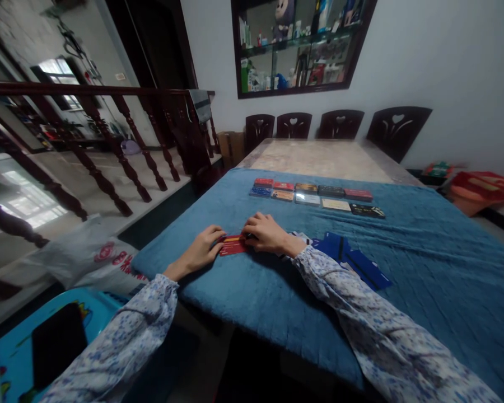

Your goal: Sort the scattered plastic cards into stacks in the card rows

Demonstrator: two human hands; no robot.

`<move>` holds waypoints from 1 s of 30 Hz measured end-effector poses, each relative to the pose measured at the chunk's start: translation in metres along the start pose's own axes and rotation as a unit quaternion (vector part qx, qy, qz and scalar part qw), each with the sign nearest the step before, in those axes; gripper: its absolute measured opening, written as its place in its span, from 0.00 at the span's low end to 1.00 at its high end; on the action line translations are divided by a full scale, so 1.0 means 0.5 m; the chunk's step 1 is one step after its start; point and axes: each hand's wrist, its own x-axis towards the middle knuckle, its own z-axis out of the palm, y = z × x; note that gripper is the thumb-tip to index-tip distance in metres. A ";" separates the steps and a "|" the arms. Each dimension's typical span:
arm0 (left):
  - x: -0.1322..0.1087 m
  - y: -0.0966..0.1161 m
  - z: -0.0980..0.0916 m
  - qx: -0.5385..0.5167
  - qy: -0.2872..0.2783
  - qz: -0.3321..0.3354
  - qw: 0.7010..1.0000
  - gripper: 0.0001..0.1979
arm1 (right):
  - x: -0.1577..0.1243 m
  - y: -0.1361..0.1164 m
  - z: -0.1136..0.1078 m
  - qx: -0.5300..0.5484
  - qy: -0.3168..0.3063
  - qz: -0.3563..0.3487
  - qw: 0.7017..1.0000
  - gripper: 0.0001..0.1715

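A red card with a yellow stripe and small print lies low over the blue cloth, between my two hands. My left hand is closed at its left end, fingers bent; a bit of blue shows by the fingertips. At the other end, my right hand is closed with curled fingers on the card's edge and hides that end. Blue cards with dark stripes lie spread beside my right forearm, partly covered by it. Farther back, two rows of cards sit side by side, among them a black card and a cream card.
The blue cloth covers the near part of a stone-topped table. Dark chairs stand along its far end. At the left are a wooden railing, a white plastic bag and a blue stool-like surface bearing a dark flat object.
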 end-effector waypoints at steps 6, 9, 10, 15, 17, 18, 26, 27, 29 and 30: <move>-0.039 0.001 -0.005 0.003 -0.010 -0.004 1.000 0.13 | 0.000 -0.004 0.008 0.012 -0.019 -0.034 0.999 0.21; -0.047 -0.005 -0.006 0.013 -0.016 -0.015 1.000 0.14 | 0.001 -0.006 0.011 0.009 -0.027 -0.040 0.999 0.24; -0.046 -0.007 -0.006 0.016 -0.020 -0.019 1.000 0.14 | 0.001 -0.006 0.012 0.007 -0.030 -0.039 0.999 0.24; -0.032 -0.010 -0.017 0.007 -0.056 -0.009 0.998 0.13 | 0.003 -0.005 0.016 0.001 -0.037 -0.035 0.999 0.22; -0.027 -0.008 -0.023 0.002 -0.071 0.000 0.998 0.13 | 0.004 -0.004 0.018 0.000 -0.035 -0.038 0.999 0.22; -0.025 -0.006 -0.025 0.001 -0.076 0.005 0.997 0.13 | 0.004 -0.004 0.018 0.000 -0.035 -0.040 0.999 0.21; -0.013 0.003 -0.049 0.000 -0.119 0.045 0.992 0.13 | -0.002 -0.001 0.009 0.013 -0.020 -0.049 0.999 0.16; -0.010 0.003 -0.052 -0.004 -0.119 0.043 0.992 0.13 | -0.002 0.000 0.007 0.017 -0.019 -0.049 0.998 0.16; -0.006 0.003 -0.056 -0.013 -0.118 0.035 0.992 0.14 | -0.002 0.000 0.005 0.023 -0.016 -0.046 0.999 0.16; -0.004 0.003 -0.057 -0.017 -0.115 0.029 0.993 0.14 | -0.002 0.001 0.005 0.025 -0.014 -0.044 0.999 0.15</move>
